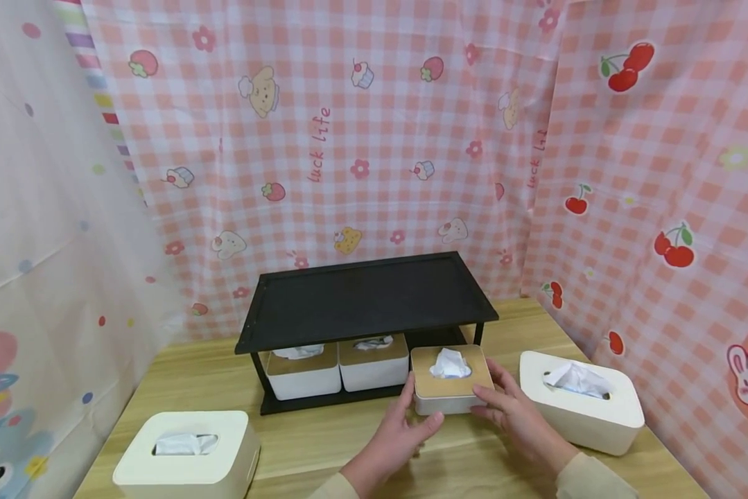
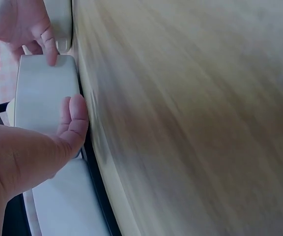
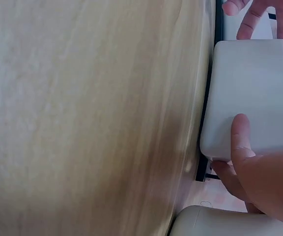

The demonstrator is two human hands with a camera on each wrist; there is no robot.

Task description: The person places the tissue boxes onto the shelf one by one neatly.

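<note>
A small tissue box point(image 1: 445, 405) with a wood-look lid and a white tissue tuft is between both hands, at the right front of a black two-tier rack point(image 1: 367, 298). My right hand point(image 1: 520, 416) grips its right end, thumb on the front face and fingers round the corner. At the box's left end, my left hand point(image 1: 392, 436) touches with nearly straight fingers, its thumb held apart from the front. Two similar boxes, a left one point(image 1: 305, 381) and a middle one point(image 1: 374, 371), stand side by side on the lower tier. Whether the held box rests on the tier cannot be told.
A larger cream tissue box point(image 1: 186, 471) stands at the front left of the wooden table point(image 1: 305, 450). Another cream tissue box point(image 1: 588, 416) sits close to my right hand. Checked pink curtains point(image 1: 374, 138) hang behind and to the right.
</note>
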